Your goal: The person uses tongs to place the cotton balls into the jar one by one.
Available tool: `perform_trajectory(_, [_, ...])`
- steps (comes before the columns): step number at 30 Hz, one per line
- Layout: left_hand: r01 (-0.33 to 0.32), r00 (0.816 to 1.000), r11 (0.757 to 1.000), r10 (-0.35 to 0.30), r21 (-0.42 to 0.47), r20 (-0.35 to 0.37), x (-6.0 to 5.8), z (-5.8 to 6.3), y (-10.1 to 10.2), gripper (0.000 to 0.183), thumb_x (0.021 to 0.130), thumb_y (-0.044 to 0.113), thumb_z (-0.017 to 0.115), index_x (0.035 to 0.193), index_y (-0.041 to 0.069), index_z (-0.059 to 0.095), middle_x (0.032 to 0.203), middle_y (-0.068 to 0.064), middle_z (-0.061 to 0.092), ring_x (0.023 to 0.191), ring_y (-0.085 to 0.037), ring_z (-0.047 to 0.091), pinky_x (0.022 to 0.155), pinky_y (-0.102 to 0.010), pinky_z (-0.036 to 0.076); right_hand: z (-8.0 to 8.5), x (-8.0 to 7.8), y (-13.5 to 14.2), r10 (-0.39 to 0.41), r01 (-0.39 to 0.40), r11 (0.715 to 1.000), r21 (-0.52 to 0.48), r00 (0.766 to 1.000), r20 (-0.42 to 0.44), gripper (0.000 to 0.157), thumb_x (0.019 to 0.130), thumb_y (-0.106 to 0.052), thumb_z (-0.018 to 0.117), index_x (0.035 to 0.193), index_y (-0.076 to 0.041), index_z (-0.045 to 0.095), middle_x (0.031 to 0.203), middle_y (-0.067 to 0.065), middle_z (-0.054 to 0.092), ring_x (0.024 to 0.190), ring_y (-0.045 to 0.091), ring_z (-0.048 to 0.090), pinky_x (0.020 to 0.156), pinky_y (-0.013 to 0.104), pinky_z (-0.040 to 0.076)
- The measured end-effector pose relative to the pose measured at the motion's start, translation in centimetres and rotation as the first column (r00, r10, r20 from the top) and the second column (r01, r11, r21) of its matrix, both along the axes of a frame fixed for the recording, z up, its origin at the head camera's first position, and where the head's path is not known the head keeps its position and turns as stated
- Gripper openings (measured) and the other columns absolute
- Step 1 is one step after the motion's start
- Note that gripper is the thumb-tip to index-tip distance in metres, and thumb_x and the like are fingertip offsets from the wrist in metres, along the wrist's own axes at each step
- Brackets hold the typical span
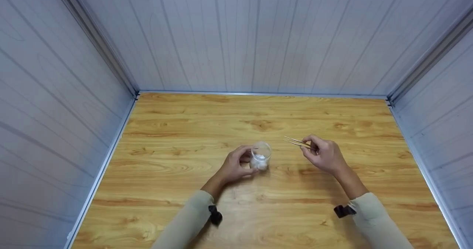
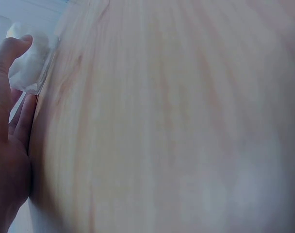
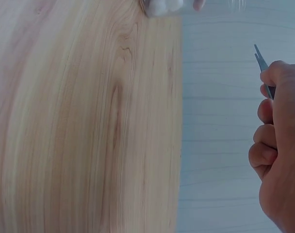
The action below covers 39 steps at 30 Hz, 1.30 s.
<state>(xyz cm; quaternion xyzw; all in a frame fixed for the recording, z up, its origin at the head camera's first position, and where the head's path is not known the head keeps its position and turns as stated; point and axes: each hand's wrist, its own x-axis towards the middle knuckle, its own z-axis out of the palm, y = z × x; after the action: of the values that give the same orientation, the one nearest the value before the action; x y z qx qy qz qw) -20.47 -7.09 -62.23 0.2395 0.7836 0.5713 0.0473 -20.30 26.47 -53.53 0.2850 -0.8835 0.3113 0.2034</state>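
Note:
A clear glass jar (image 1: 261, 153) stands on the wooden table, its lower part filled with white cotton balls (image 1: 259, 162). My left hand (image 1: 236, 164) grips the jar from its left side, thumb at the front and fingers behind. In the left wrist view the thumb lies against the jar wall, with white cotton (image 2: 33, 60) showing through. My right hand (image 1: 325, 154) pinches metal tweezers (image 1: 294, 142) between thumb and fingers, to the right of the jar. The tweezer tips point left, slightly apart, with nothing between them; in the right wrist view the tweezers (image 3: 260, 60) rise above the curled fingers.
Pale panel walls (image 1: 236, 38) enclose the wood-grain table (image 1: 177, 130) at the back, left and right. A metal strip (image 1: 258, 93) runs along the table's back edge. Black straps (image 1: 215, 215) hang at the cuffs of both light sleeves (image 1: 188, 219).

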Motion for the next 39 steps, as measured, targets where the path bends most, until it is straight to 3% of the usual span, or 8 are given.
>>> perform_trajectory(4, [-0.005, 1.000, 1.000, 0.005, -0.004, 0.010, 0.4, 1.0, 0.2, 0.069, 0.077, 0.003, 0.086, 0.139, 0.008, 0.057, 0.125, -0.018, 0.063, 0.113, -0.035, 0.065, 0.097, -0.051, 0.059, -0.1, 0.0, -0.1, -0.055, 0.055, 0.998, 0.011, 0.999, -0.001, 0.013, 0.086, -0.010, 0.077, 0.097, -0.010, 0.070, 0.065, -0.004, 0.061, 0.053, 0.004, 0.048, 0.048, 0.017, 0.037])
perform_trajectory(9, [0.006, 1.000, 1.000, -0.006, -0.022, 0.002, 0.3, 1.0, 0.0, 0.068, 0.079, 0.015, 0.088, 0.139, 0.017, 0.058, 0.125, -0.010, 0.064, 0.113, -0.027, 0.066, 0.097, -0.043, 0.060, -0.3, 0.1, -0.2, -0.115, 0.115, 0.993, 0.007, 0.993, -0.001, 0.015, 0.082, -0.008, 0.076, 0.096, -0.009, 0.070, 0.072, 0.000, 0.065, 0.057, 0.011, 0.055, 0.051, 0.018, 0.042])
perform_trajectory(11, [0.009, 1.000, 0.999, -0.009, -0.037, -0.005, -0.1, 0.3, -0.1, 0.069, 0.078, 0.022, 0.089, 0.140, 0.024, 0.057, 0.125, -0.006, 0.064, 0.113, -0.023, 0.066, 0.096, -0.039, 0.061, -0.3, 0.1, -0.2, -0.129, 0.129, 0.992, 0.006, 0.992, -0.007, 0.016, 0.080, -0.007, 0.075, 0.095, -0.008, 0.070, 0.074, 0.000, 0.065, 0.060, 0.008, 0.055, 0.052, 0.018, 0.044])
perform_trajectory(20, [0.013, 1.000, 0.997, -0.013, -0.075, 0.002, 0.1, 0.2, -0.3, 0.069, 0.081, 0.026, 0.087, 0.142, 0.020, 0.054, 0.125, -0.007, 0.063, 0.114, -0.020, 0.066, 0.097, -0.030, 0.060, -0.5, 0.4, -0.5, -0.165, 0.164, 0.986, 0.043, 0.985, 0.043, 0.015, 0.080, -0.009, 0.077, 0.093, -0.010, 0.071, 0.086, 0.003, 0.062, 0.064, 0.011, 0.059, 0.053, 0.019, 0.047])
perform_trajectory(39, [0.027, 1.000, 0.997, -0.026, -0.066, 0.013, -0.1, 0.1, -0.3, 0.069, 0.081, 0.023, 0.086, 0.143, 0.019, 0.054, 0.126, -0.008, 0.064, 0.115, -0.020, 0.067, 0.098, -0.030, 0.060, -2.4, 0.5, -0.6, -0.244, 0.231, 0.967, 0.106, 0.962, 0.124, 0.012, 0.081, -0.015, 0.076, 0.090, -0.010, 0.070, 0.078, 0.001, 0.062, 0.066, 0.011, 0.058, 0.057, 0.027, 0.048])
